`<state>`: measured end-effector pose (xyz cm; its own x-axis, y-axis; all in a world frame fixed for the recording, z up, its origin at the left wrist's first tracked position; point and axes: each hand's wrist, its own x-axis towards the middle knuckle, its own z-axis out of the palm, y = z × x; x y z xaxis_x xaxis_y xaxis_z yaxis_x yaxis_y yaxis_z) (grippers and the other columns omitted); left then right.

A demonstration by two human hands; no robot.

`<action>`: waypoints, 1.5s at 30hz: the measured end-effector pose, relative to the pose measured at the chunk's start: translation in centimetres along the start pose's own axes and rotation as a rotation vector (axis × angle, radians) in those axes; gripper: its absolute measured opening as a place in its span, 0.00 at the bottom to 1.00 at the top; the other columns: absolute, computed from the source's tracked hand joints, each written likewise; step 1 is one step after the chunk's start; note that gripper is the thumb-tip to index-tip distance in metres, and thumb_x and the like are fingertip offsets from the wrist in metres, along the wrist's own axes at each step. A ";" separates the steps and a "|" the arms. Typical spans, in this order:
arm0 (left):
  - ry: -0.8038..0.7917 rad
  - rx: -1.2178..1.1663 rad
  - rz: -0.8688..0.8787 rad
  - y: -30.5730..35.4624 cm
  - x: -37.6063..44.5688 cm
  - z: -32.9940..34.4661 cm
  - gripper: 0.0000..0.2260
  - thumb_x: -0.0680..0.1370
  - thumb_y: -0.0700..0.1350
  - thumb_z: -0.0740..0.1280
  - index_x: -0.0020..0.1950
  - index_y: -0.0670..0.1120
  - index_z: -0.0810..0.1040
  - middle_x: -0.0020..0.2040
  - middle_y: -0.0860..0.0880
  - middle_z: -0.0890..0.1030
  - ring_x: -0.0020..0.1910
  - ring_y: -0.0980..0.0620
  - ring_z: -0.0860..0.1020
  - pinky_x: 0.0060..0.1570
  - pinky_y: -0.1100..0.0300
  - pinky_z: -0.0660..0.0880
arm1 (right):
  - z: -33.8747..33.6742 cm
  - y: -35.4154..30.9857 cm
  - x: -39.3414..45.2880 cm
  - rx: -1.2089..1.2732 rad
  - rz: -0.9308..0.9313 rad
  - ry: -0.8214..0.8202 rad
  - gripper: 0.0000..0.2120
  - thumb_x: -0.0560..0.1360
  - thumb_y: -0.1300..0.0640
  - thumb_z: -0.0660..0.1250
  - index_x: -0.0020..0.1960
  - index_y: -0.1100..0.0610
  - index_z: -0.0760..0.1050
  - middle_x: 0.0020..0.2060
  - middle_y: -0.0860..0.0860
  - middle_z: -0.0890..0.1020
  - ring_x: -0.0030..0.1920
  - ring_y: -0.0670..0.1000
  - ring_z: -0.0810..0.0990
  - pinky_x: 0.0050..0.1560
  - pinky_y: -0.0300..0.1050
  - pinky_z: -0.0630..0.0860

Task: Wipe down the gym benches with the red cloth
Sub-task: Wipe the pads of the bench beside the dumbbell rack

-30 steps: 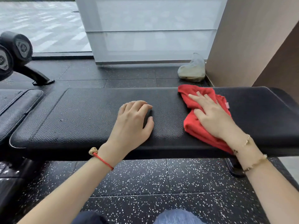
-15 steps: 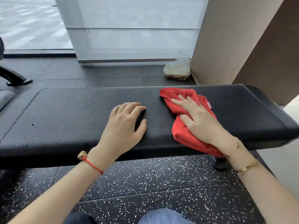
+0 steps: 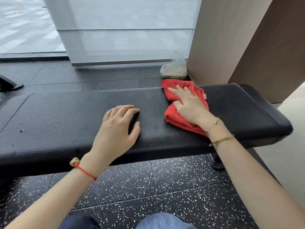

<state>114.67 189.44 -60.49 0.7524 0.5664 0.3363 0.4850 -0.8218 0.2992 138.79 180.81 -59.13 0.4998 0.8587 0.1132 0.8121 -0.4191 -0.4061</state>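
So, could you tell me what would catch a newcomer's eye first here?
The red cloth stands out on the black bench, with the right hand flat on it near the bench's right end. The left hand rests bare on the bench mid-way.

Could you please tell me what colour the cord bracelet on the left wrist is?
Red, with a small tan bead; the cord bracelet shows clearly in the head view.

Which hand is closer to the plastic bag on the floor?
The right hand. It presses the red cloth just in front of the plastic bag. The left hand rests mid-bench, farther away.
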 end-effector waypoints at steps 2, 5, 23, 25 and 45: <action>-0.003 0.000 0.000 0.0 0.0 -0.1 0.20 0.78 0.53 0.58 0.67 0.49 0.75 0.67 0.52 0.75 0.70 0.50 0.69 0.72 0.52 0.61 | 0.6 -1.6 -2.5 0.033 -0.107 -0.008 0.26 0.78 0.56 0.58 0.74 0.42 0.61 0.77 0.48 0.57 0.78 0.52 0.52 0.76 0.51 0.40; -0.008 -0.001 0.005 0.0 0.0 -0.1 0.20 0.78 0.53 0.58 0.67 0.49 0.75 0.68 0.52 0.75 0.70 0.50 0.69 0.73 0.50 0.61 | 0.1 -1.2 -6.4 0.052 -0.184 -0.009 0.27 0.77 0.55 0.59 0.74 0.41 0.61 0.77 0.46 0.58 0.78 0.49 0.52 0.78 0.50 0.42; 0.031 0.064 -0.005 0.7 -0.1 0.0 0.18 0.77 0.49 0.60 0.65 0.45 0.78 0.66 0.49 0.78 0.69 0.47 0.73 0.72 0.48 0.63 | 0.9 -2.4 3.2 0.042 -0.158 -0.118 0.25 0.79 0.54 0.54 0.76 0.42 0.59 0.78 0.48 0.55 0.78 0.52 0.49 0.77 0.55 0.39; 0.056 0.088 0.006 0.8 -0.1 -0.1 0.16 0.77 0.46 0.62 0.62 0.44 0.80 0.63 0.48 0.80 0.65 0.47 0.76 0.71 0.47 0.66 | 1.9 -4.4 2.3 0.058 -0.249 -0.148 0.26 0.79 0.55 0.55 0.76 0.42 0.58 0.78 0.47 0.55 0.78 0.51 0.49 0.77 0.55 0.40; 0.302 0.225 -0.250 -17.8 -9.2 -11.5 0.14 0.76 0.45 0.61 0.58 0.45 0.80 0.56 0.47 0.82 0.58 0.43 0.78 0.68 0.47 0.67 | 11.7 -26.8 3.0 0.049 -0.454 -0.234 0.25 0.80 0.52 0.53 0.76 0.45 0.57 0.78 0.48 0.53 0.79 0.53 0.48 0.77 0.56 0.40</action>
<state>94.03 199.60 -58.67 0.4519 0.7143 0.5343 0.7454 -0.6314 0.2137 115.03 198.10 -58.52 0.0147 0.9963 0.0846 0.9138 0.0210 -0.4056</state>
